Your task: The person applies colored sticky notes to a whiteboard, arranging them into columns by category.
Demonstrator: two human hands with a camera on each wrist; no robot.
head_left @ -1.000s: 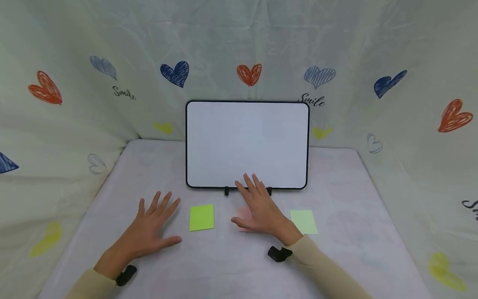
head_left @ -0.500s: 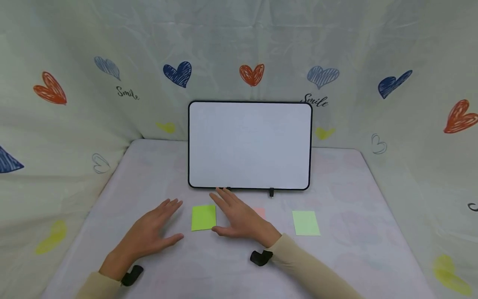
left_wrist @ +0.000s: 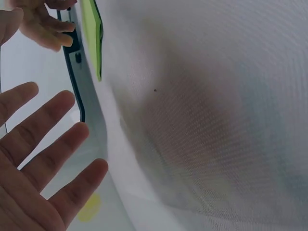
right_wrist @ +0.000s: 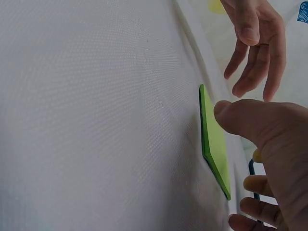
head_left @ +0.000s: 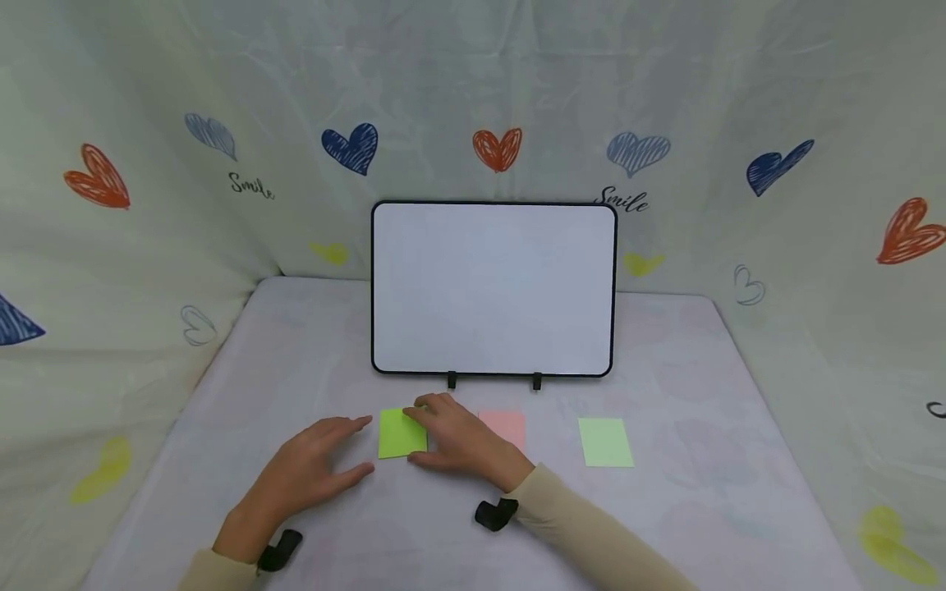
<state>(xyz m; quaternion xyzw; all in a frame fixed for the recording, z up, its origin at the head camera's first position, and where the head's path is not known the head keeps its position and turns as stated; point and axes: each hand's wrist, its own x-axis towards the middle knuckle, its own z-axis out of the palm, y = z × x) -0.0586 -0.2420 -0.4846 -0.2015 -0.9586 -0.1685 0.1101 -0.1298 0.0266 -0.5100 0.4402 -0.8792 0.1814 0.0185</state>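
Note:
A yellow-green pad of sticky notes [head_left: 393, 439] lies on the table between the two hands; its thickness shows in the right wrist view. My right hand [head_left: 461, 443] is over the pad's right side, thumb and fingers spread apart and holding nothing. Just left of the pad, my left hand [head_left: 306, 468] hovers with its fingers parted, also holding nothing; its fingers [left_wrist: 53, 154] are extended in the left wrist view. A pink sticky note pad [head_left: 506, 428] sits right behind the right hand, partly covered by it. Farther right lies a pale green one [head_left: 606, 443].
A whiteboard [head_left: 493, 287] with a black frame stands on small black feet at the back of the table [head_left: 665, 369]. Behind and at both sides hangs a pale curtain [head_left: 436, 74] printed with hearts. Each wrist bears a black camera.
My right hand has moved left from over the pink pad to the yellow-green pad, its fingers bending somewhat. My left hand has come slightly right, closer to the same pad.

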